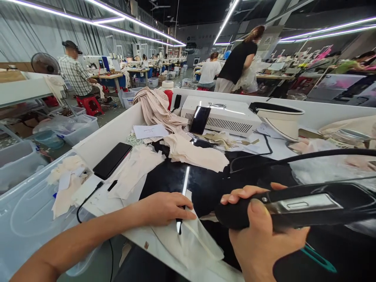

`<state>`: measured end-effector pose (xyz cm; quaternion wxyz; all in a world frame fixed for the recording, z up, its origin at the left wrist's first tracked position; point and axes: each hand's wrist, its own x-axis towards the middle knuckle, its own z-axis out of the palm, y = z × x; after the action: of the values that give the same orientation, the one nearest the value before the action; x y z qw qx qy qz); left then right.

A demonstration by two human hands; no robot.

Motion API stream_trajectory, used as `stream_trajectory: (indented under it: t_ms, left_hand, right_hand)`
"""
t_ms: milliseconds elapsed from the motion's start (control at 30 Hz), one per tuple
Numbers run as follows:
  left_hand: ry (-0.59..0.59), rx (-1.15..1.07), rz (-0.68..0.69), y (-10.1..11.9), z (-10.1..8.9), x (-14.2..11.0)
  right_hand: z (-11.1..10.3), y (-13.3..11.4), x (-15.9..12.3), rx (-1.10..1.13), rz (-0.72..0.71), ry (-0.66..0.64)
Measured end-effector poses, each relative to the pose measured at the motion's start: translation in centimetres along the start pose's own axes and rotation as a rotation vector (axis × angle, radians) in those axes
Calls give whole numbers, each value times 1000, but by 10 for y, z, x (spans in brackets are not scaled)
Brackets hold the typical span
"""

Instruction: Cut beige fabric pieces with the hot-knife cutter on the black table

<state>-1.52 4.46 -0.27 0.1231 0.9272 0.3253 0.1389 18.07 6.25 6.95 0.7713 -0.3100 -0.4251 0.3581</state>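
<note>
My left hand (173,209) rests over pale cream fabric pieces (202,237) at the table's near edge. Its fingers close on a slim black tool (179,226) with a shiny tip, whose exact kind I cannot make out. In my right hand (261,239) is a bulky black hand tool (311,203) with a rounded end and a silver plate, held just above the table. My thumb lies across its near side, and fingertips show over its top. A teal loop-shaped piece (320,258) shows below that hand. Between the hands lies the glossy black work surface (164,180).
Beyond my hands lie cream cut pieces (196,152), a dark phone (113,159) and a propped phone (200,120). A white vented box (220,113) stands behind, near a cream round container (282,117). A black cable (323,154) crosses at right. Co-workers are in the background.
</note>
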Motion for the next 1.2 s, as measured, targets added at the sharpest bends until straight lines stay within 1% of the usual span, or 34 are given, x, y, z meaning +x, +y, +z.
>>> stream_trajectory:
  t_ms: [233,467,633,800,933,1100,1200]
  left_hand:
    - [39,36,15,0,4,0]
    - [88,42,18,1,5,0]
    - [77,44,3,1,7,0]
    - [72,67,-8,1,9,1]
    - [100,53,13,0,11,0]
    - [121,33,15,-1,8,-4]
    - [122,12,3,-2,4,-7]
  right_hand:
    - [4,6,0,-35,4,-36]
    - [10,8,4,-3,-9,-12]
    - [12,12,4,-25,-16,-43]
    - [15,14,5,-2,-14,-14]
    - [18,19,5,8,-29,-18]
    - [14,27,4,-14,-20,-50]
    - [7,24,8,-38,-28,-88]
